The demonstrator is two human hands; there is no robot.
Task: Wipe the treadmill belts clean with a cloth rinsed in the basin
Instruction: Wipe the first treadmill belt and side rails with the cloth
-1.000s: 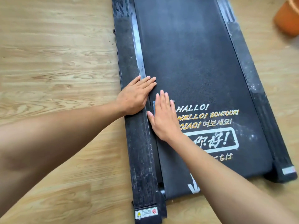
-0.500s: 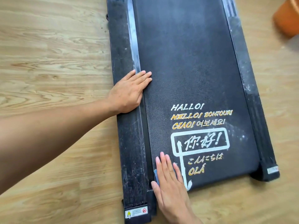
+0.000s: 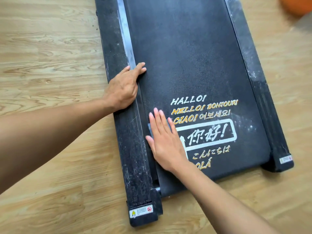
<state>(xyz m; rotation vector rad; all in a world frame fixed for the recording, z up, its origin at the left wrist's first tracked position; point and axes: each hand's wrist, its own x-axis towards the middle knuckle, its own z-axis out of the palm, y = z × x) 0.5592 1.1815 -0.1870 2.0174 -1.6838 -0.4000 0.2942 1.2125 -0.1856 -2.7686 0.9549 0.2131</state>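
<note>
Blue-grey cloth (image 3: 150,129) looks soft, limp; right hand (image 3: 166,142) grip flat, fingers straight, pinning it on belt (image 3: 185,56); left hand (image 3: 123,88) flat on rail (image 3: 114,39).

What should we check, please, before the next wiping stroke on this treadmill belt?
1. Cloth under right hand: ok, flat fingers press it on the belt.
2. Left hand braces the left side rail: ok.
3. Belt beside the lettering clean: not ok, white specks show.
4. Right side rail clean: not ok, dusty.
5. Cloth wet enough: cannot tell.
6. Basin in reach: cannot tell, only a blurred orange edge shows.
</note>
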